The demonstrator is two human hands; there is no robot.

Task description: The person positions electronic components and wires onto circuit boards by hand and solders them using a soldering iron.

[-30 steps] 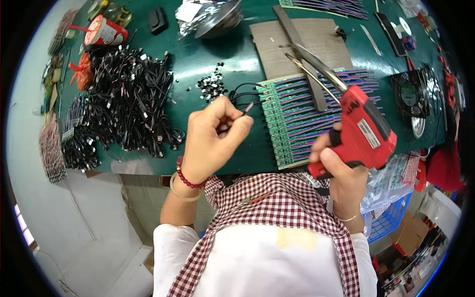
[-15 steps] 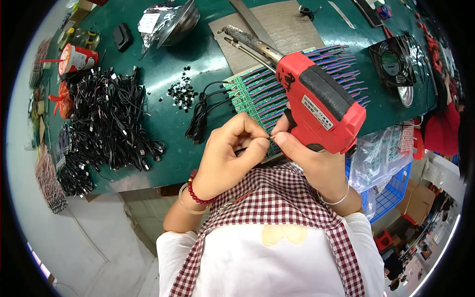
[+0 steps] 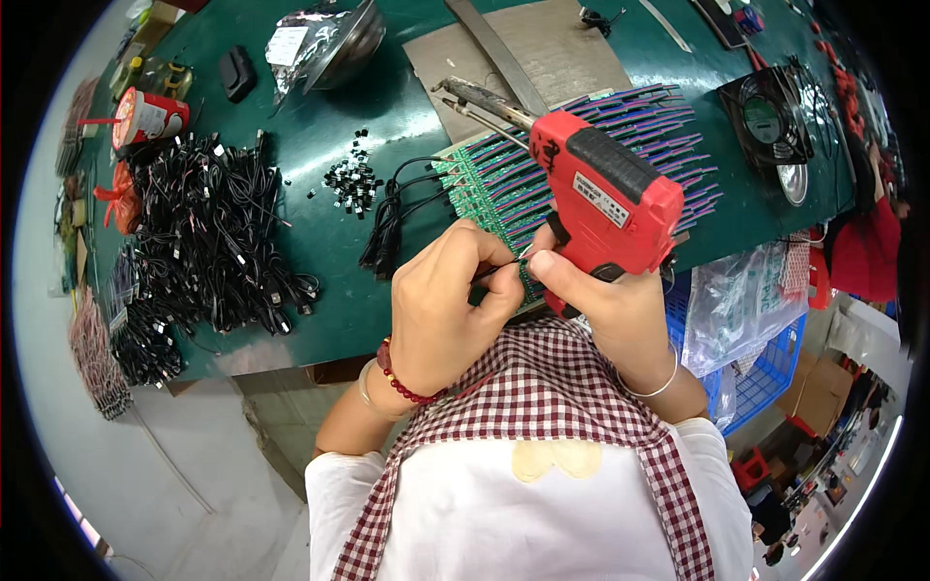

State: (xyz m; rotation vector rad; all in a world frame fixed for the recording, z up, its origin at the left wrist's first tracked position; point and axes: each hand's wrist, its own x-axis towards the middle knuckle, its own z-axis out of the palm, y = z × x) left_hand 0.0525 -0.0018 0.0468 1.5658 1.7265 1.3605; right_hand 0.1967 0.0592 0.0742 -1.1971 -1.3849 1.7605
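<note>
On the green worktop (image 3: 315, 108), a wired circuit-board panel (image 3: 475, 197) is laid mid-frame, where a thin black cable (image 3: 514, 261) is pinched by the left hand (image 3: 444, 288) and the red soldering gun (image 3: 608, 194) is gripped in the right hand (image 3: 612, 308), presumably so its thumb is left free beside the cable.

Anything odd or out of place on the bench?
Mainly the red drink cup, right beside the black cable pile: a drink container seems out of place there. No spill visible. Small black-and-white pieces lie loose.
</note>
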